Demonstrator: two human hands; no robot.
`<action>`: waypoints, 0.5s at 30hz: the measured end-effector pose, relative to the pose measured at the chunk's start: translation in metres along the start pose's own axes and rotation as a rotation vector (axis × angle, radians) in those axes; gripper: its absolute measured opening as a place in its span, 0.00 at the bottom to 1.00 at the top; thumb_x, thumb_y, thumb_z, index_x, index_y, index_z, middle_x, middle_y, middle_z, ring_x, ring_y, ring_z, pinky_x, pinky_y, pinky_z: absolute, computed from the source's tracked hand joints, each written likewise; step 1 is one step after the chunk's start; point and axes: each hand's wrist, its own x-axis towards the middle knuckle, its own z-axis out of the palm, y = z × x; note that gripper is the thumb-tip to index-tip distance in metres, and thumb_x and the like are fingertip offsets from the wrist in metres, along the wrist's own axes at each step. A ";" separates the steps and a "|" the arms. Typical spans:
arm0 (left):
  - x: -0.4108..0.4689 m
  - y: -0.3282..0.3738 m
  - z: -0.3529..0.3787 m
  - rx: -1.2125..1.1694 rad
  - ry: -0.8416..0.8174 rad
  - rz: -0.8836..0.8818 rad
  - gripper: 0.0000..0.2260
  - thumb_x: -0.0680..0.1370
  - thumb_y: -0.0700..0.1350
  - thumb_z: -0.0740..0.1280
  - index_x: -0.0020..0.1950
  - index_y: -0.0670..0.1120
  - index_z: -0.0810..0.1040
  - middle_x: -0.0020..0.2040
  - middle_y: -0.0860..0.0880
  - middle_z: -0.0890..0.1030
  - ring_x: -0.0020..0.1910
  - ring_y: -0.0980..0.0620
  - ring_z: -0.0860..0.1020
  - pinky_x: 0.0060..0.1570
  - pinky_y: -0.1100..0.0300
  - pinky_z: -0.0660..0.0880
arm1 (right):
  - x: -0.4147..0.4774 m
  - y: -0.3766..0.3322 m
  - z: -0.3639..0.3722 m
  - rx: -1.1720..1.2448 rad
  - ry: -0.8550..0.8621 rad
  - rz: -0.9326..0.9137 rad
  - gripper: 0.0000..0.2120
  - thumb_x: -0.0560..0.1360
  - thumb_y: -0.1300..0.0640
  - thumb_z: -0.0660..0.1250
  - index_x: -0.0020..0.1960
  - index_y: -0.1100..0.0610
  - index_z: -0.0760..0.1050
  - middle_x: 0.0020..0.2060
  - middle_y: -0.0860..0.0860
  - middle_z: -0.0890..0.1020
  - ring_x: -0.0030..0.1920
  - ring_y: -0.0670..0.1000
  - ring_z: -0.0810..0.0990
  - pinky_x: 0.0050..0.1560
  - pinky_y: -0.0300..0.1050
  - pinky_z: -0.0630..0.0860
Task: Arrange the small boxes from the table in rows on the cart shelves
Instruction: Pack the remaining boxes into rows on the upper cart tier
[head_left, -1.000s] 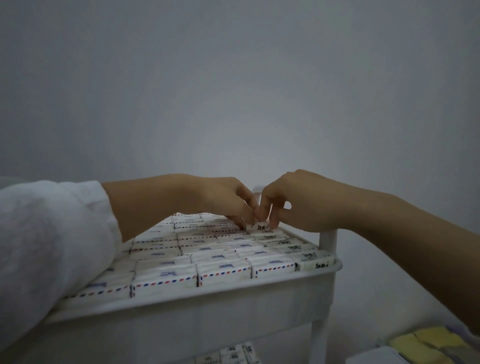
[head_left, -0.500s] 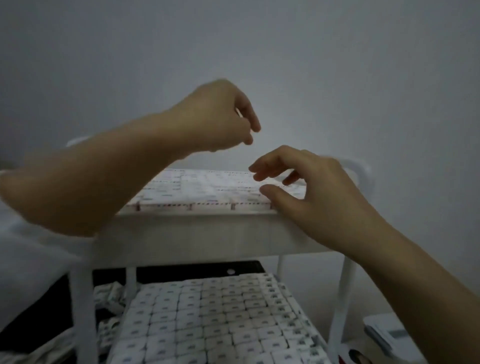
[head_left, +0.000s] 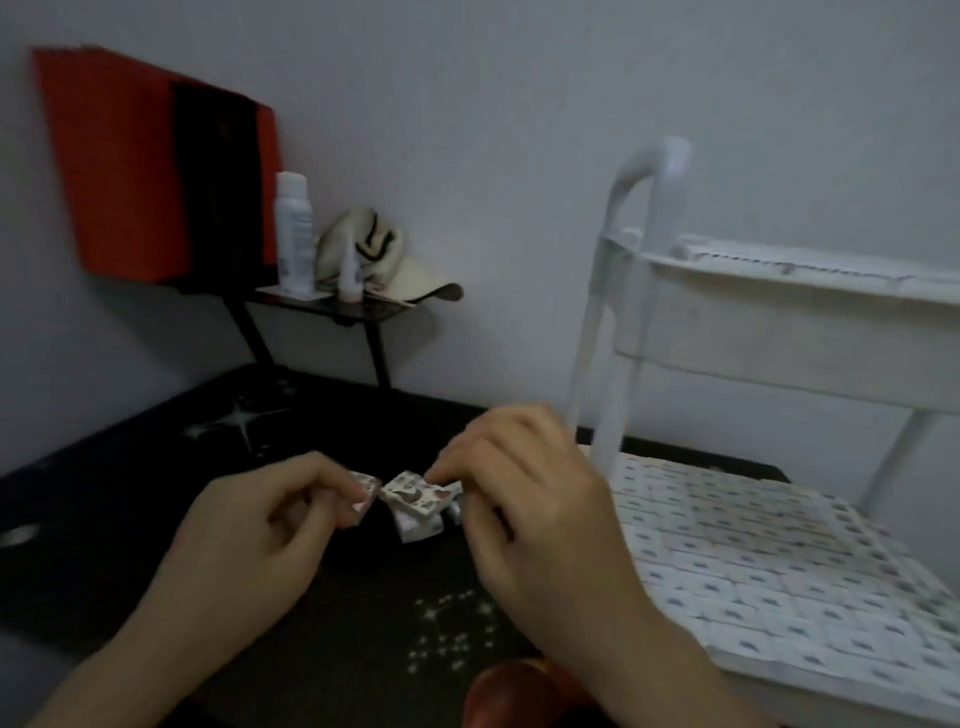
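Head view: my L hand comes in from bottom left, thumb + index curled, pinching a small box. R hand is knuckles up, fingertips clamped on a second box. Both are just over the table, toward its right edge, w/ loose boxes underneath. The cart stands beside that edge, its lower shelf packed w/ box rows.

we are seeing a dim, grey-blue picture under soft, flat light. motion blur is smearing the cart post, the left hand, the right hand and the small boxes; the dark worktop is swallowing detail.
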 end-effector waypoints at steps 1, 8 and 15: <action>-0.008 -0.026 -0.003 0.088 0.017 -0.054 0.13 0.75 0.42 0.67 0.44 0.62 0.79 0.39 0.60 0.82 0.35 0.58 0.79 0.32 0.62 0.75 | -0.003 -0.002 0.023 -0.041 -0.113 0.039 0.12 0.71 0.66 0.65 0.52 0.56 0.80 0.50 0.49 0.79 0.54 0.51 0.74 0.53 0.44 0.73; -0.038 -0.129 0.010 0.675 -0.180 -0.357 0.37 0.72 0.64 0.67 0.77 0.55 0.58 0.77 0.50 0.61 0.76 0.50 0.58 0.74 0.51 0.56 | -0.005 0.020 0.150 -0.193 -0.709 0.430 0.30 0.81 0.44 0.56 0.79 0.46 0.48 0.79 0.53 0.45 0.78 0.55 0.43 0.76 0.54 0.49; -0.036 -0.142 0.027 0.347 -0.005 -0.480 0.36 0.71 0.60 0.71 0.75 0.55 0.60 0.63 0.57 0.76 0.58 0.58 0.76 0.59 0.56 0.75 | 0.007 0.068 0.182 -0.252 -0.865 0.503 0.28 0.79 0.55 0.61 0.77 0.45 0.59 0.72 0.55 0.68 0.70 0.58 0.67 0.65 0.51 0.70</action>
